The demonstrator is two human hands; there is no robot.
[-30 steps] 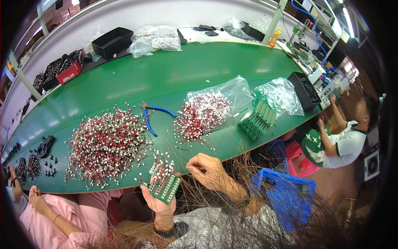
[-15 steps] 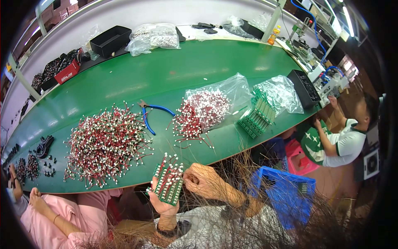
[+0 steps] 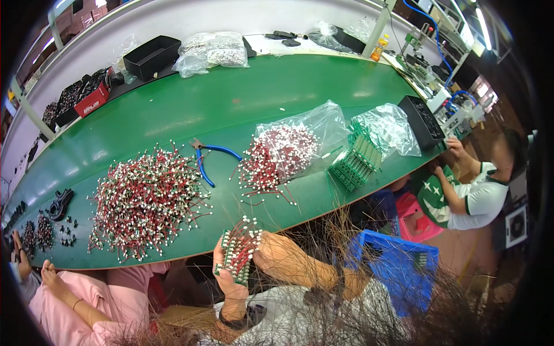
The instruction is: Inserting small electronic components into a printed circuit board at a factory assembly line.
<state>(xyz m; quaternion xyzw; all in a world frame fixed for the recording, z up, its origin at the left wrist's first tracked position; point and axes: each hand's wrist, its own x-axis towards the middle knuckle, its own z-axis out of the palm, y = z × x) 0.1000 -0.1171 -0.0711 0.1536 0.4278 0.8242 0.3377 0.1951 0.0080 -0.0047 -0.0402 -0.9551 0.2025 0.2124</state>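
Note:
My left hand [image 3: 230,288] is closed round a green circuit board panel [image 3: 227,254], held tilted just off the table's near edge. Red wires with white connectors [image 3: 245,245] lie across the panel and stick out past its top. Against the panel's right side is my right hand [image 3: 280,256], its fingertips hidden by the wires and the board. On the table to the left spreads a big heap of red wires with small boards and white connectors [image 3: 147,202]. Blue-handled cutting pliers [image 3: 203,164] lie open beside that heap.
A clear bag of red wires [image 3: 294,147] spills onto the green table [image 3: 242,95]. Right of it are stacked green panels [image 3: 358,161] and a black tray [image 3: 422,122]. A blue crate [image 3: 398,271] stands at my right. Co-workers sit on both sides.
My right hand has moved left and in against the panel, where before it was pinched a little apart from it. The panel has turned more edge-on and shifted slightly right.

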